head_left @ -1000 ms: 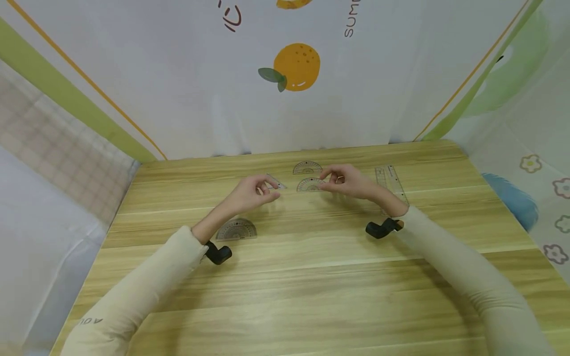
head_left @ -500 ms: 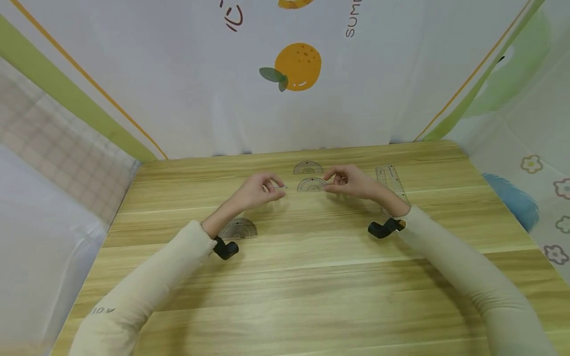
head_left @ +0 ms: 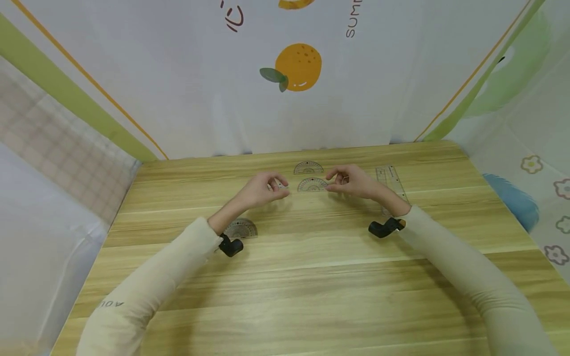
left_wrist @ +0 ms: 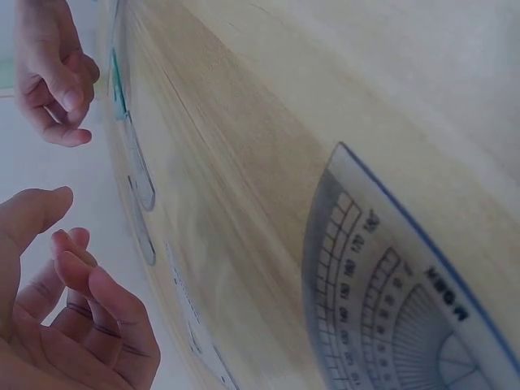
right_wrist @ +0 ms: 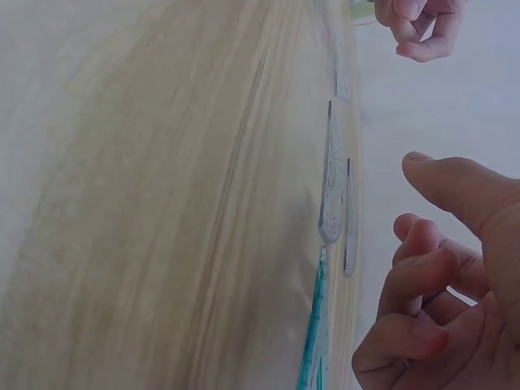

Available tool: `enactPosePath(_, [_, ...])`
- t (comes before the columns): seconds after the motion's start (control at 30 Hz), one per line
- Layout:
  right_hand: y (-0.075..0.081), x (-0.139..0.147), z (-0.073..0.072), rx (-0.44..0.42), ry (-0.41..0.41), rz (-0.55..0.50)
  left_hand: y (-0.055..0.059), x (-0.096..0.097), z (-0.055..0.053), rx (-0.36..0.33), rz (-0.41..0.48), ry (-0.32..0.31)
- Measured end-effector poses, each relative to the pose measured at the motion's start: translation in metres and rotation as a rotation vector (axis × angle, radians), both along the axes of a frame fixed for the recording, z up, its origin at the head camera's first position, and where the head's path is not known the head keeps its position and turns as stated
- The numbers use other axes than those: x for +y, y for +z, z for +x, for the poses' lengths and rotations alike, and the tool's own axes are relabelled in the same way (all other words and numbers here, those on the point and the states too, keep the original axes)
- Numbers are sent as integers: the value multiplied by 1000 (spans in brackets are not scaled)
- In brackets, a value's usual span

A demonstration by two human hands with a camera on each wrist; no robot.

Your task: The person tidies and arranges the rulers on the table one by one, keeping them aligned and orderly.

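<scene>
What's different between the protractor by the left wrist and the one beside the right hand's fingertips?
The wrist-side protractor looks larger and greyer; the fingertip-side protractor looks smaller and clearer. In the head view, the left arm hides part of the wrist-side protractor, while the fingertip-side protractor shows almost whole. Both are half-round, marked with scales, and lie flat.

"SUM" on cloth [head_left: 178, 89]; "170", "160" on protractor [left_wrist: 398, 309]; "A", "O" on left sleeve [head_left: 149, 282].

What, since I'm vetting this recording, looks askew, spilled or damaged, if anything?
Nothing looks plainly spilled or damaged. One protractor perhaps stands out: it lies apart, nearer and to the left, while the other two protractors lie close together.
</scene>
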State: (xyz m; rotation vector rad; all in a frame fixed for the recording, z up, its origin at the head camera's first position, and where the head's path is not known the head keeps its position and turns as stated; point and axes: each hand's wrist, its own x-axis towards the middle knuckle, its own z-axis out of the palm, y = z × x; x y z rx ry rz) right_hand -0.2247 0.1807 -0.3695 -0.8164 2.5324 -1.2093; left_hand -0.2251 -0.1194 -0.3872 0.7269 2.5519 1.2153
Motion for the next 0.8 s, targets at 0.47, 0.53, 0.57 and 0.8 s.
enactPosePath(0.47, [-41, 14, -33, -13, -38, 16, -3, 7, -4, -7, -24, 17])
enactPosePath(0.53, [-41, 14, -34, -18, -38, 20, -4, 9, -5, -13, -32, 23])
enactPosePath(0.57, [-42, 15, -34, -20, -39, 23, -5, 9, -5, -16, -35, 27])
enactPosePath(0.8, [-42, 14, -36, -18, -36, 56, -5, 13, -6, -17, -52, 39])
